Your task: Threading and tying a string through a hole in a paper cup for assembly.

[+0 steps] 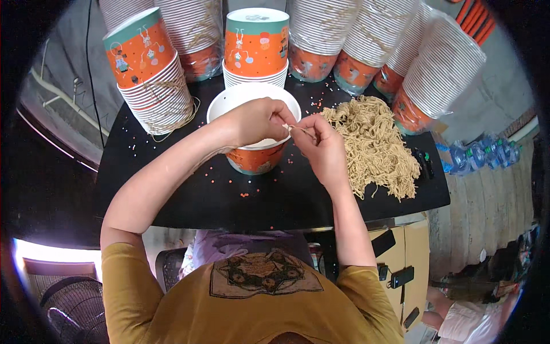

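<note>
A white-lined paper bucket [256,160] with an orange patterned outside stands upright in front of me on the black table. Over its right rim my left hand [255,122] and my right hand [322,150] meet, fingertips nearly touching. Both pinch a thin beige cord [291,127] at the bucket's edge. Fingers hide most of this cord, so whether it is knotted I cannot make out. Just right of my right hand lies a big tangled heap of beige cords [375,146].
A stack of buckets with cords [154,97] leans at the left; another stack [256,46] stands behind the bucket. Plastic-wrapped stacks [441,69] line the back and right. Small confetti bits dot the black table [229,206]. Plastic bottles [484,153] lie beyond its right edge.
</note>
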The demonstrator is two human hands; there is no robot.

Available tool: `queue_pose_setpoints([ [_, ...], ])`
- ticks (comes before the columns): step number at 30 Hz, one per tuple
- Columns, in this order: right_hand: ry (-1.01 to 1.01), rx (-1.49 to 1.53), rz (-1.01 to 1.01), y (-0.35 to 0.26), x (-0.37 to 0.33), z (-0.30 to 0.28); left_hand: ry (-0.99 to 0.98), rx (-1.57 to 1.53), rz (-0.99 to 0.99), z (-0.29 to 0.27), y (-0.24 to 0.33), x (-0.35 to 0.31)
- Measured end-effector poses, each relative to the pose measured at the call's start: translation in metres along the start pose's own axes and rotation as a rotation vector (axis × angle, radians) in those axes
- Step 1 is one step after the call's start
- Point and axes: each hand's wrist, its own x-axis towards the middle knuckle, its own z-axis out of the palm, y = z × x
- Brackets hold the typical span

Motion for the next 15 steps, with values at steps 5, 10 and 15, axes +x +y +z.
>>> queue_pose_setpoints([
  [5, -0.001, -0.038, -0.040, 0.000, -0.001, -0.002, -0.005, -0.113, -0.036, 0.000, 0.003, -0.001],
  [10, 0.022, -0.172, -0.117, -0.008, -0.003, -0.001, 0.008, -0.096, -0.017, 0.000, 0.003, -0.002],
  [15, 0.048, -0.204, -0.156, -0.009, -0.004, 0.001, 0.050, 0.035, 0.080, -0.001, 0.001, -0.001],
])
